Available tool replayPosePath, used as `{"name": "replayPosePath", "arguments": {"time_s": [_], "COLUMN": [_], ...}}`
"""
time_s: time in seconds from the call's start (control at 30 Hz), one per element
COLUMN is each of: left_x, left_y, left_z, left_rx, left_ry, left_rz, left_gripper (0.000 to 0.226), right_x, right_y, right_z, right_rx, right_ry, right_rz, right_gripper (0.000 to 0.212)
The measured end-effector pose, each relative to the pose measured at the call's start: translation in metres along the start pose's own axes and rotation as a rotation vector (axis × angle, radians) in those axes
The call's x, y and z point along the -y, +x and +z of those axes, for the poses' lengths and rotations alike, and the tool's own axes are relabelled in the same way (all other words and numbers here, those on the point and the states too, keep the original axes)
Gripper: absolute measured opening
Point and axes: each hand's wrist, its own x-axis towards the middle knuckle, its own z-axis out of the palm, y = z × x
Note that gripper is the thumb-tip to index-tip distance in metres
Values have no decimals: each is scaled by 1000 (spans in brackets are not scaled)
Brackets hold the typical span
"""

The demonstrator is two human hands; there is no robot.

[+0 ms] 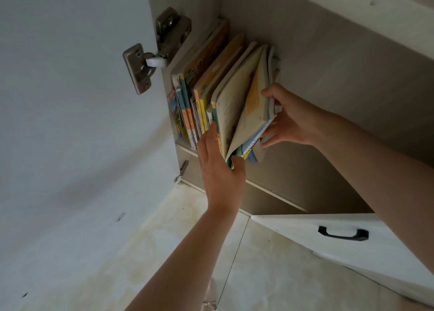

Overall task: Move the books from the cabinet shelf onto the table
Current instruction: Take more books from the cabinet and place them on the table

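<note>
You've got books (pixel 206 85) with orange, yellow and teal spines, one cream cover (pixel 234 104), a white drawer (pixel 305 226) with black handle (pixel 342 233), beige marbled floor (pixel 164 240).

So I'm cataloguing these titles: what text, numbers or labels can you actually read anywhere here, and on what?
Nothing readable.
Book spines: coloured print, too blurred to read.
Open pale book: faint lines of text, too small.
Hinge and drawer handle: no markings visible.

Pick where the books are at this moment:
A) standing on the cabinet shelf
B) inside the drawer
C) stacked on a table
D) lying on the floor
A: the books stand in a row on the cabinet shelf, with the left hand and right hand gripping the rightmost ones.
</note>
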Motion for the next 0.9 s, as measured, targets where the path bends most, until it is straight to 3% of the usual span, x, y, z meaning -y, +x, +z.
{"name": "replayPosePath", "arguments": {"time_s": [0.17, 0.27, 0.4, 0.5, 0.63, 0.73, 0.9], "left_x": [1, 0, -1, -5, -9, -12, -4], "left_y": [-8, -12, -15, -17, -19, -19, -12], "left_z": [5, 5, 8, 12, 14, 19, 36], "left_rx": [28, 17, 46, 47, 64, 147, 342], "left_ry": [62, 42, 39, 64, -5, -55, 66], "left_rz": [29, 53, 156, 159, 99, 26, 74], "left_gripper": [81, 80, 56, 51, 56, 62, 79], "right_x": [-9, -12, -16, -21, -27, -28, -23], "right_y": [-4, -7, -12, -16, -22, -27, -34], "right_z": [-7, -9, -12, -17, -21, -23, -33], "right_rx": [8, 1, 11, 8, -4, 9, 4], "right_ry": [32, 40, 57, 84, 120, 100, 91], "right_rz": [-37, -66, -92, -93, -95, -107, -81], "right_gripper": [37, 35, 41, 42, 38, 36, 43]}}
